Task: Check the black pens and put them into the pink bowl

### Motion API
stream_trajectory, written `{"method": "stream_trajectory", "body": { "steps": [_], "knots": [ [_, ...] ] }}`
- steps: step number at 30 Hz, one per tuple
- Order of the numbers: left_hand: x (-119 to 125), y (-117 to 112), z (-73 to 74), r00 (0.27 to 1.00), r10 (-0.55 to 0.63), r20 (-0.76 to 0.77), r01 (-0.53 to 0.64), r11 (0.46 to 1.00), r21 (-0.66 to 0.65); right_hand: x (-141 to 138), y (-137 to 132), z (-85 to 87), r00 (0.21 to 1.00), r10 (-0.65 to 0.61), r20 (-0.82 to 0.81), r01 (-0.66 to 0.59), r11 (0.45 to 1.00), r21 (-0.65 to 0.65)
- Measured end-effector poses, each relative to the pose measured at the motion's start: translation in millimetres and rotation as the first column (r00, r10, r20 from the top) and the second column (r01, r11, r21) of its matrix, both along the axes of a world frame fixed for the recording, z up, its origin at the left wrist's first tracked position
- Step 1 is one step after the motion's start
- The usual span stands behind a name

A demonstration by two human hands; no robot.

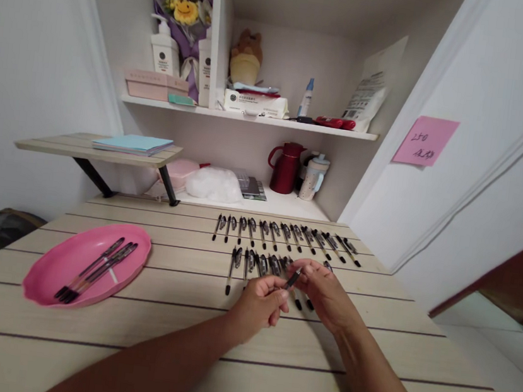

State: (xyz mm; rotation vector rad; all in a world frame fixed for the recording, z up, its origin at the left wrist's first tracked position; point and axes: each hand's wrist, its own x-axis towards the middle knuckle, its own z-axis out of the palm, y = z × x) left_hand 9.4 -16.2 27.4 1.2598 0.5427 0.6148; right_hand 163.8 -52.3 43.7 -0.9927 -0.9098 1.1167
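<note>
Over the front row of pens, my left hand (260, 304) pinches a dark pen (292, 279) with thumb and fingers. My right hand (321, 289) is closed around the pen's upper end, its fingertips partly hiding it. Beneath and behind my hands lies the front row of black-tipped pens (230, 271), partly covered by my fingers. Farther back is a longer row of similar pens (277, 237), with short dark pieces that look like caps beside them. On the left, a pink oval tray (50, 265) holds several pens (94, 271).
A small raised stand (53, 142) with blue paper (132, 143) on it is at the back left. Behind the slatted table (168, 331) stand a red jug (286, 167) and a pale cup (314, 177). Bottles and boxes fill the shelf (252, 118) above.
</note>
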Motion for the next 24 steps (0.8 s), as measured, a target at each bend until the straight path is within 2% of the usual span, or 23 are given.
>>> {"method": "stream_trajectory", "body": {
  "steps": [3,8,13,15,16,18,19,20,22,24],
  "knots": [
    [-0.1,-0.1,0.2,1.000,-0.001,-0.005,0.001,1.000,-0.005,3.4,-0.6,0.9,1.000,0.004,-0.010,-0.004,1.000,-0.004],
    [-0.2,-0.3,-0.1,1.000,0.000,-0.029,0.000,1.000,-0.007,7.6,0.4,-3.4,0.996,-0.052,0.074,0.055,0.997,-0.047],
    [0.3,0.5,-0.5,0.999,0.014,-0.041,-0.014,1.000,0.007,7.6,0.9,-4.1,0.985,-0.046,0.165,0.053,0.998,-0.038],
    [0.5,1.4,-1.2,0.999,0.019,-0.046,-0.019,1.000,0.008,18.2,3.1,-1.2,0.970,-0.118,0.212,0.125,0.992,-0.023],
    [0.6,1.9,-1.5,0.999,0.022,-0.046,-0.022,1.000,0.008,27.2,5.2,0.7,0.949,-0.196,0.247,0.208,0.978,-0.022],
    [0.6,2.6,-2.1,0.999,0.028,-0.040,-0.028,1.000,0.009,51.2,11.2,3.7,0.838,-0.388,0.383,0.429,0.903,-0.026],
    [0.6,2.7,-2.3,0.999,0.030,-0.034,-0.029,1.000,0.011,64.3,14.8,4.2,0.737,-0.467,0.488,0.545,0.838,-0.021],
    [0.6,2.7,-2.3,0.999,0.030,-0.029,-0.030,0.999,0.013,76.8,18.4,3.7,0.620,-0.484,0.618,0.619,0.785,-0.007],
    [0.4,2.3,-1.8,0.999,0.029,-0.030,-0.029,1.000,0.014,96.1,24.8,-0.9,0.358,-0.352,0.865,0.682,0.732,0.015],
    [0.2,1.7,-1.1,0.999,0.032,-0.040,-0.032,0.999,0.009,105.0,29.3,-10.0,0.133,-0.144,0.981,0.696,0.718,0.011]
  ]
}}
